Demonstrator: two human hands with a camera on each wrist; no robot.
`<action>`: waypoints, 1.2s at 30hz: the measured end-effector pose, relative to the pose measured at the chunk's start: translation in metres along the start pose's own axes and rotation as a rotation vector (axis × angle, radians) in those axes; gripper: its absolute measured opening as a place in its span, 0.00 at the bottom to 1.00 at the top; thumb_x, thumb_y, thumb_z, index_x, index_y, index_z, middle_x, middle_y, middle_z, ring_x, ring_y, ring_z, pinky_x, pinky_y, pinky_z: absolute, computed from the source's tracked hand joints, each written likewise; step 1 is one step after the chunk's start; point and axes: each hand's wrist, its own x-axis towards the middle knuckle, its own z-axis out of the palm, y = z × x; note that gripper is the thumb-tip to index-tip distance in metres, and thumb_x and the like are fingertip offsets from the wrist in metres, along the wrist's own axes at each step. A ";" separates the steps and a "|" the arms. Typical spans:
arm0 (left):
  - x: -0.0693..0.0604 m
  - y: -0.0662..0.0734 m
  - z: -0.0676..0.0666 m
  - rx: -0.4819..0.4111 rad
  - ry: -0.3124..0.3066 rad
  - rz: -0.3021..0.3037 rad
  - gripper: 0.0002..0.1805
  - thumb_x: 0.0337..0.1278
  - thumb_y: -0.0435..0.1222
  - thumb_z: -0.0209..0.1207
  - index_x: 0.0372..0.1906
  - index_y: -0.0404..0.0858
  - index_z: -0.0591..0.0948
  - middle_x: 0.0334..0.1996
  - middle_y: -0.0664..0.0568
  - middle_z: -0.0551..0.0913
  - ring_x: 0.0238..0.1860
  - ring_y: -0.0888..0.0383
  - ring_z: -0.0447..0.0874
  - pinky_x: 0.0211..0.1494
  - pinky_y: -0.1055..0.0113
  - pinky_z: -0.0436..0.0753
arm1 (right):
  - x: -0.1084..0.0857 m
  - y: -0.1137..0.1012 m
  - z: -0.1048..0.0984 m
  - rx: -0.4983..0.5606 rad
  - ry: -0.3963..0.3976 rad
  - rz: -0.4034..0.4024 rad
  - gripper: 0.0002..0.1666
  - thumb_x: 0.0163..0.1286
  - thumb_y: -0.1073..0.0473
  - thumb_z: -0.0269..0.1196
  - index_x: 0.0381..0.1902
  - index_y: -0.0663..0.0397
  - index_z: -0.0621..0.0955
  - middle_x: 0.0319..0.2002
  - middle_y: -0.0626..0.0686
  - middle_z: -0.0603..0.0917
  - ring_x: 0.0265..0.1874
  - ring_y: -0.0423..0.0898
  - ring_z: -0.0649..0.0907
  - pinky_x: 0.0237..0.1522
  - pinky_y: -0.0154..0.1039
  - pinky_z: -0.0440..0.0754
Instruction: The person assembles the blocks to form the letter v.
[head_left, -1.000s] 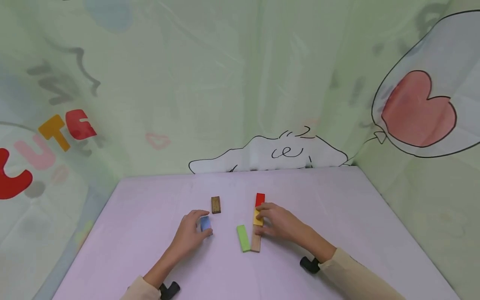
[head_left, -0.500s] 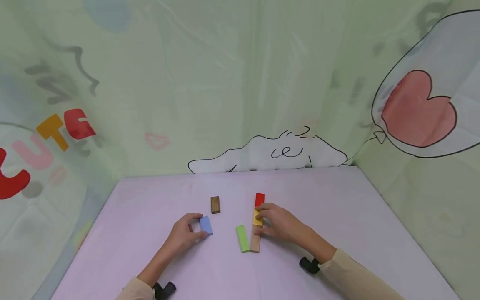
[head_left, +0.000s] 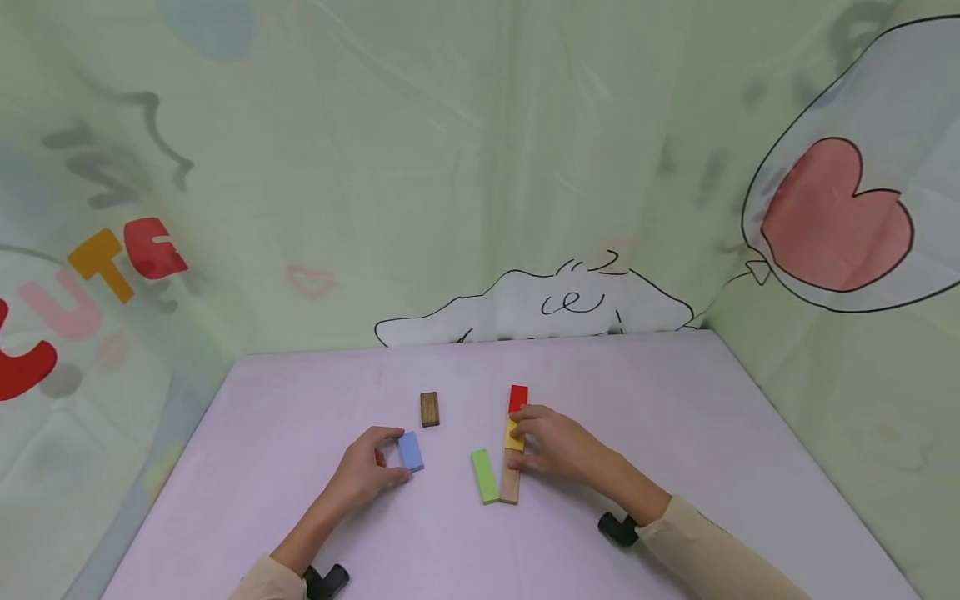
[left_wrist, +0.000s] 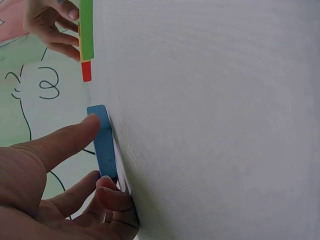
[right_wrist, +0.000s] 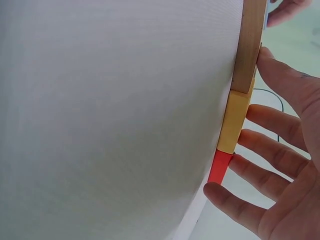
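- The clearest change over the past second was at the left hand [head_left: 367, 471]: it had drawn back toward its own side, so the top of the blue block [head_left: 410, 451], partly covered earlier, was now in plain sight.
- The left hand pinched that block by its two ends, thumb at the near end and fingers at the far one.
- The block itself had hardly moved. It lay on the bench [head_left: 637, 383], well apart from the row of blocks and just nearer the person than the dark brown block [head_left: 429, 409], which no hand touched.
- For the work in hand, this seemed a change of hold rather than of layout.
- The right hand [head_left: 558, 446] had kept its place, its fingers spread and fairly straight, resting along the row without gripping it.
- Under it, the red block [head_left: 518, 397], the yellow block [head_left: 513, 433] and the wooden block [head_left: 510, 482] lay end to end, red farthest from the person, with the thumb on the wooden one. That touch probably steadied the row.
- The green block [head_left: 484, 477] lay slightly askew on the row's left, its near end close to the wooden block; whether they touched was hard to tell.
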 end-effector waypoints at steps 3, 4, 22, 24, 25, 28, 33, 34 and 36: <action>-0.001 0.001 0.000 -0.018 0.002 -0.008 0.36 0.50 0.30 0.78 0.68 0.38 0.81 0.33 0.49 0.73 0.32 0.56 0.68 0.29 0.69 0.67 | -0.001 -0.001 -0.001 -0.003 -0.001 -0.005 0.26 0.61 0.44 0.79 0.50 0.55 0.91 0.66 0.55 0.85 0.68 0.54 0.81 0.67 0.50 0.83; -0.001 0.001 0.000 -0.024 0.002 -0.010 0.36 0.50 0.30 0.78 0.68 0.38 0.80 0.33 0.49 0.73 0.32 0.56 0.69 0.29 0.69 0.67 | -0.001 -0.001 -0.001 -0.005 -0.001 -0.008 0.26 0.61 0.44 0.79 0.50 0.55 0.91 0.66 0.55 0.85 0.68 0.54 0.81 0.67 0.50 0.83; -0.002 -0.001 0.002 -0.046 0.004 -0.032 0.37 0.51 0.29 0.77 0.69 0.38 0.79 0.31 0.50 0.74 0.32 0.57 0.70 0.29 0.70 0.68 | -0.002 0.000 0.000 -0.010 0.002 -0.019 0.26 0.62 0.44 0.79 0.51 0.55 0.91 0.65 0.55 0.85 0.68 0.54 0.81 0.67 0.50 0.83; -0.002 -0.002 0.002 -0.056 0.005 -0.043 0.37 0.51 0.29 0.77 0.69 0.38 0.79 0.30 0.50 0.74 0.31 0.57 0.70 0.28 0.70 0.68 | -0.001 0.000 0.000 -0.008 0.000 -0.013 0.26 0.62 0.44 0.79 0.51 0.55 0.91 0.66 0.55 0.85 0.68 0.54 0.81 0.67 0.50 0.83; -0.002 -0.002 0.002 -0.059 0.005 -0.046 0.37 0.51 0.28 0.77 0.69 0.38 0.79 0.29 0.50 0.74 0.31 0.57 0.70 0.28 0.70 0.68 | -0.001 0.000 0.000 -0.007 -0.002 -0.009 0.27 0.62 0.44 0.79 0.52 0.55 0.91 0.66 0.55 0.85 0.68 0.54 0.81 0.67 0.49 0.83; -0.001 -0.001 0.002 -0.073 0.002 -0.058 0.37 0.50 0.28 0.77 0.69 0.37 0.79 0.28 0.51 0.74 0.30 0.57 0.70 0.28 0.70 0.69 | -0.001 -0.001 0.000 -0.004 -0.004 0.001 0.27 0.61 0.45 0.79 0.52 0.55 0.91 0.66 0.54 0.85 0.68 0.54 0.81 0.67 0.49 0.83; 0.000 0.000 0.000 -0.084 -0.007 -0.062 0.37 0.50 0.29 0.77 0.68 0.37 0.79 0.28 0.51 0.75 0.30 0.57 0.71 0.28 0.70 0.69 | -0.001 -0.001 0.000 -0.008 -0.003 0.008 0.26 0.61 0.45 0.79 0.52 0.55 0.91 0.66 0.54 0.85 0.69 0.54 0.81 0.67 0.49 0.83; 0.000 0.000 -0.001 -0.086 -0.010 -0.063 0.37 0.50 0.29 0.77 0.68 0.37 0.79 0.27 0.51 0.75 0.30 0.57 0.71 0.28 0.70 0.69 | -0.001 -0.001 0.000 -0.006 -0.002 0.008 0.26 0.61 0.45 0.79 0.52 0.54 0.91 0.66 0.54 0.85 0.69 0.54 0.81 0.67 0.49 0.83; 0.000 0.001 -0.002 -0.085 -0.016 -0.061 0.37 0.50 0.30 0.77 0.68 0.37 0.79 0.27 0.52 0.75 0.29 0.57 0.71 0.28 0.70 0.69 | -0.001 -0.001 0.000 0.000 0.001 0.008 0.26 0.61 0.45 0.79 0.52 0.54 0.91 0.66 0.54 0.85 0.69 0.54 0.81 0.67 0.49 0.84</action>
